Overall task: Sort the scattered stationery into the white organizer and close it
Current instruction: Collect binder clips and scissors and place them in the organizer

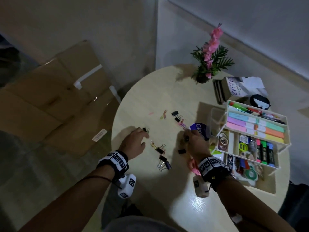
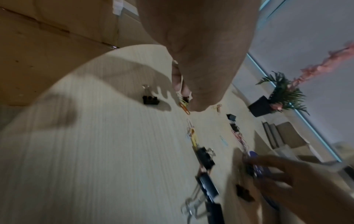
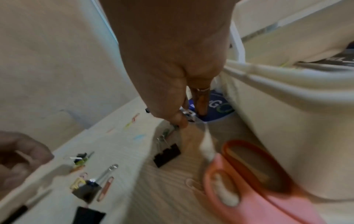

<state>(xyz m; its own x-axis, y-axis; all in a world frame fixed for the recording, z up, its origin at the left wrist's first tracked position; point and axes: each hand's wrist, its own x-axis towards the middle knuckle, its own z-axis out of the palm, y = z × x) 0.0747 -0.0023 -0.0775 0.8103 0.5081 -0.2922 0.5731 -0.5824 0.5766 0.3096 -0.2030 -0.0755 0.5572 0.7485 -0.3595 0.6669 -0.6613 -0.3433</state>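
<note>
The white organizer (image 1: 282, 118) stands open at the table's right, its trays filled with markers, highlighters and tape. Black binder clips (image 1: 163, 159) and coloured paper clips (image 1: 164, 114) lie scattered across the round table. My left hand (image 1: 135, 141) hovers over the table with loosely curled fingers beside a small black binder clip (image 1: 145, 130) (image 2: 150, 99). My right hand (image 1: 195, 143) pinches a small dark binder clip (image 1: 186, 138) in its fingertips (image 3: 180, 121), next to a blue round lid (image 1: 199, 128) (image 3: 216, 109). Another black clip (image 1: 182, 151) (image 3: 166, 154) lies just left of that hand.
Pink scissors (image 1: 192, 164) (image 3: 249, 189) lie under my right wrist against the organizer wall (image 3: 287, 121). A potted pink flower (image 1: 203, 79), a book (image 1: 234, 87) and a black roll (image 1: 260, 102) stand behind the organizer. Cardboard boxes (image 1: 58, 97) sit on the floor left of the table.
</note>
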